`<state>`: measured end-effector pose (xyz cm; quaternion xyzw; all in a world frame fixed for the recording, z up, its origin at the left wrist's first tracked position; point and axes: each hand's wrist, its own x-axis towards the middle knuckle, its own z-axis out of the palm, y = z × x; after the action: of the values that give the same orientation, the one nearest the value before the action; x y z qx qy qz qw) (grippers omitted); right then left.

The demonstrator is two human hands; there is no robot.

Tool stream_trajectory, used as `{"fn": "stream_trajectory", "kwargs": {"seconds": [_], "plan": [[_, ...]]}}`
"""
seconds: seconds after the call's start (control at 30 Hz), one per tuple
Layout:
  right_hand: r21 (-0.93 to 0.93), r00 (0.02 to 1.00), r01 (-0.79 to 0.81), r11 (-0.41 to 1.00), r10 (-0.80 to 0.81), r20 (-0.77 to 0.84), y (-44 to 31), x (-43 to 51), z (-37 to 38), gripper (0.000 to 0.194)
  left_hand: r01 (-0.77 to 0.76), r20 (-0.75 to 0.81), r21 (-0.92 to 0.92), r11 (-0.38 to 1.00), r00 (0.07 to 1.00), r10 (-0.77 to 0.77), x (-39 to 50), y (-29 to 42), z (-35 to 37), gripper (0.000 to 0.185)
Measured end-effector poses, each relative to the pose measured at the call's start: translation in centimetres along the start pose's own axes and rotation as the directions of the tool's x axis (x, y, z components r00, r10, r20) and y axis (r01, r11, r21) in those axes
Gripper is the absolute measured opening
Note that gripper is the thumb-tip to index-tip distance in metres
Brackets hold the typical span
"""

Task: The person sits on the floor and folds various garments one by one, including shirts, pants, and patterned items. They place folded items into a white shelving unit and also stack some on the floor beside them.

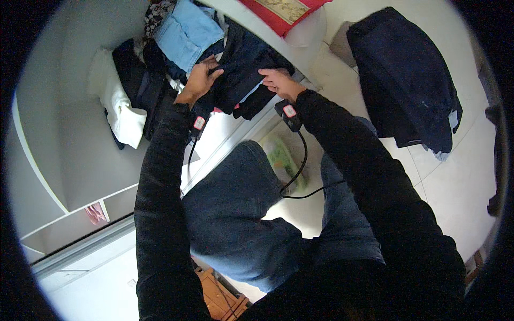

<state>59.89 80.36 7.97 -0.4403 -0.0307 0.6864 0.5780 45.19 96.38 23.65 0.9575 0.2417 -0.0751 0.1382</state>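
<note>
A dark garment (pixel 241 60) lies on the pile inside a wardrobe at the top. My left hand (pixel 199 81) rests at its left side, thumb and fingers apart, with dark cloth beneath. At the garment's right side is my right hand (pixel 282 83), its fingers partly curled against the cloth; whether they pinch it is unclear. Folded light-blue denim (pixel 188 34) lies just above my left hand. A pale blue strip of cloth (pixel 251 91) shows under the dark garment near my right fingers. Both wrists carry small black devices with cables.
White clothing (pixel 120 108) and dark clothing (pixel 130 72) lie left of the pile. A white wardrobe edge (pixel 233 140) runs before my knees. Dark clothing (pixel 401 80) is heaped at right above the tiled floor (pixel 437 192). A red item (pixel 277 16) sits at the top; a wooden piece (pixel 221 295) is below.
</note>
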Motion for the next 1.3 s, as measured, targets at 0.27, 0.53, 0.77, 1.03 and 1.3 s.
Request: {"fn": "stream_trajectory", "kwargs": {"seconds": [0.27, 0.53, 0.77, 1.03, 1.3], "plan": [[0.080, 0.950, -0.082, 0.993, 0.053, 0.308, 0.0, 3.4, -4.0, 0.071, 0.054, -0.053, -0.347, 0.936, 0.996, -0.077, 0.3, -3.0, 1.1, 0.031], [0.095, 0.953, -0.058, 0.994, 0.027, 0.301, 1.0, 4.3, -5.0, 0.041, 0.199, 0.070, -0.474, 0.858, 0.979, -0.189, 1.1, -4.2, 0.5, 0.035], [-0.394, 0.871, 0.412, 0.822, -0.227, 0.437, 1.1, 2.4, -4.5, 0.040, -0.053, -0.193, -0.440, 0.896, 0.981, -0.036, 0.7, -4.0, 1.9, 0.032], [-0.059, 0.993, 0.111, 0.992, -0.108, 0.050, 0.2, -0.7, -0.3, 0.036, 0.178, -0.554, 0.004, 0.984, 0.820, -0.146, -0.2, 4.2, 4.3, 0.034], [0.148, 0.948, 0.311, 0.939, -0.294, -0.125, -1.2, -1.9, 5.3, 0.025, 0.261, -0.521, 0.624, 0.737, 0.842, 0.142, 2.2, 7.3, 1.9, 0.106]]}}
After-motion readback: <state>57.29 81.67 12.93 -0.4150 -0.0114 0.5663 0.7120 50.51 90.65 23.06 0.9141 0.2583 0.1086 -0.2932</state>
